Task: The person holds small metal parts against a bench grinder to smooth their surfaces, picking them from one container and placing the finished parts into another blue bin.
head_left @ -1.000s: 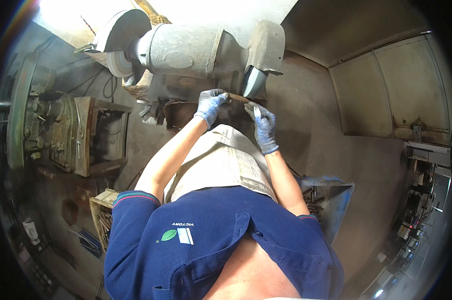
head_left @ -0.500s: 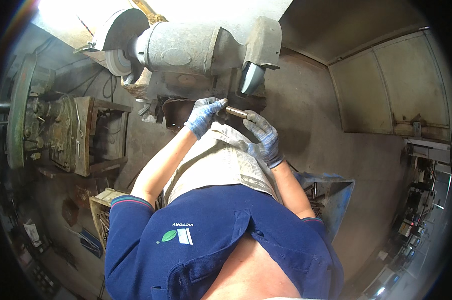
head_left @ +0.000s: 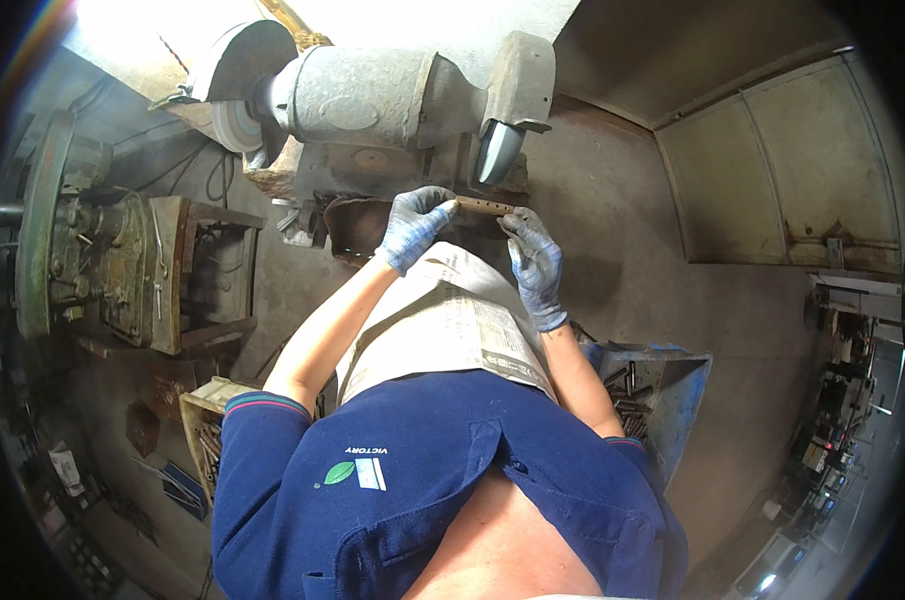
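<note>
I have the grinder (head_left: 357, 100) ahead on my feed, beyond the bar (head_left: 484, 206) spanning left hand (head_left: 412, 228) to right hand (head_left: 535, 262). A machine (head_left: 112, 262) stands off left; one box (head_left: 212, 395) of parts (head_left: 209, 440) flanks the torso (head_left: 412, 440) on the left, another box (head_left: 682, 405) on the right.

Both ends of the bar (head_left: 485, 206) are covered: 1 by the left hand (head_left: 412, 228), 1 by the right hand (head_left: 536, 265). Dark marks along the bar are too small to identify. The guard (head_left: 524, 82) conceals the upper portion of the right-side wheel (head_left: 499, 156). The shirt (head_left: 412, 440) partly obscures the blue bin (head_left: 688, 408); the lower picture edge cuts the shirt off. Items at the right rim (head_left: 822, 455) are blurred.
</note>
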Motion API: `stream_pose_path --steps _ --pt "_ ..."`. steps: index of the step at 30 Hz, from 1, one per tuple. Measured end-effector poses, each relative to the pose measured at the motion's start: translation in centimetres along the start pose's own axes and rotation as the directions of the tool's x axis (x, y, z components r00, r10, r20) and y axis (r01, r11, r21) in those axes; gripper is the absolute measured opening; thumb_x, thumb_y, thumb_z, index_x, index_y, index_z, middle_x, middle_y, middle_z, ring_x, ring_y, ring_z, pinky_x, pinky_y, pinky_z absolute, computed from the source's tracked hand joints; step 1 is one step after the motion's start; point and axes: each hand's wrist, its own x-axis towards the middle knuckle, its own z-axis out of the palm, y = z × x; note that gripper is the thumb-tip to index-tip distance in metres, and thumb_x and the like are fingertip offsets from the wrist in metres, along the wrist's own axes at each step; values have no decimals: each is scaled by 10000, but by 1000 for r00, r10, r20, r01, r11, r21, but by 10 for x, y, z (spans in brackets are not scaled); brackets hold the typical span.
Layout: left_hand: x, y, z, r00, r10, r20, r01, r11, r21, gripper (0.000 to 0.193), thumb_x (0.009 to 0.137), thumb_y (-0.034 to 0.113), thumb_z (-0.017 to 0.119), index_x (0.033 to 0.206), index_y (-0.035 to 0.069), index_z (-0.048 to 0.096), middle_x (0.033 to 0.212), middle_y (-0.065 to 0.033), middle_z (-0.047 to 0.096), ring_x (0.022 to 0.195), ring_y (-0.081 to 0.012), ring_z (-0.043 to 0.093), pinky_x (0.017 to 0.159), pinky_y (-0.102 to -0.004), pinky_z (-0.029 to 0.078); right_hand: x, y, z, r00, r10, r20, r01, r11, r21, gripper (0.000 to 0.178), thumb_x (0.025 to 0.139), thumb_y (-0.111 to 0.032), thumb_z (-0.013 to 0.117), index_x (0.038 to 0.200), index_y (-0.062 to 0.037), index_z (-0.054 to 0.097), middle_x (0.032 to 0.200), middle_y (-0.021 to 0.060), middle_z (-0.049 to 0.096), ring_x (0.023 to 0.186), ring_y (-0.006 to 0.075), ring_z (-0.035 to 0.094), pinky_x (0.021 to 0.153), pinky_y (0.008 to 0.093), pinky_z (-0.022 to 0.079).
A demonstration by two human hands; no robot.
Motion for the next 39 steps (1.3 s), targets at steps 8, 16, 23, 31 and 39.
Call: stream_pose_path --steps 8,16,23,31,39 --pt "24 -26 17 987 -128 -99 109 978 -177 79 879 45 568 908 -16 609 813 -97 648 668 -171 643 634 -281 553 -1 44 7 965 260 35 -257 909 328 211 896 -5 513 1080 50 601 1091 125 597 1031 237 582 931 356 471" --pt "43 -29 40 967 -208 -149 156 940 -302 64 873 23 574 860 -32 603 762 -99 637 617 -176 626 592 -279 541 8 48 2 876 482 22 -404 709 578 194 897 -84 556 1032 33 633 1016 116 641 945 196 611 888 318 470" --pt "39 -18 17 959 -186 -214 120 950 -289 53 874 42 578 847 6 605 760 -76 639 619 -148 625 560 -263 539 11 47 25 889 450 87 -424 734 531 222 911 -92 532 1073 40 607 1075 145 618 1004 241 602 947 384 462" --pt "39 -11 3 949 -205 -237 162 968 -191 79 880 86 584 848 18 610 743 -73 639 598 -156 631 532 -295 557 19 41 36 868 479 128 -432 605 669 247 924 -127 522 1046 70 608 1029 165 628 992 251 606 929 380 477" --pt "55 -34 35 960 -202 -192 152 958 -244 91 873 11 556 842 -41 624 731 -108 640 595 -181 620 532 -289 549 8 57 6 812 578 82 -453 535 713 273 926 -179 531 931 69 646 962 148 643 966 262 611 929 379 474"
